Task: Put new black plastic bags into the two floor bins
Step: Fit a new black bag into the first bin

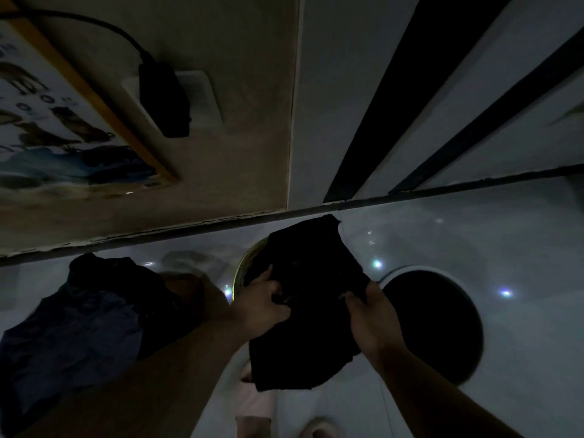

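Note:
The scene is dim. A flat black plastic bag (pixel 311 298) hangs between both hands above the floor. My left hand (pixel 260 306) grips its left edge and my right hand (pixel 373 317) grips its right edge. Behind the bag, a round bin with a yellowish rim (pixel 245 263) stands on the floor, mostly hidden by the bag. To the right stands a white round bin (pixel 442 324) with a dark inside; whether it holds a liner I cannot tell.
A full dark bag (pixel 91 320) lies on the pale floor at the left. A wall with a skirting edge (pixel 158 232) runs behind the bins, bearing a socket with a black plug (pixel 164 99) and a poster (pixel 63 121). My slippered feet (pixel 316 428) show below.

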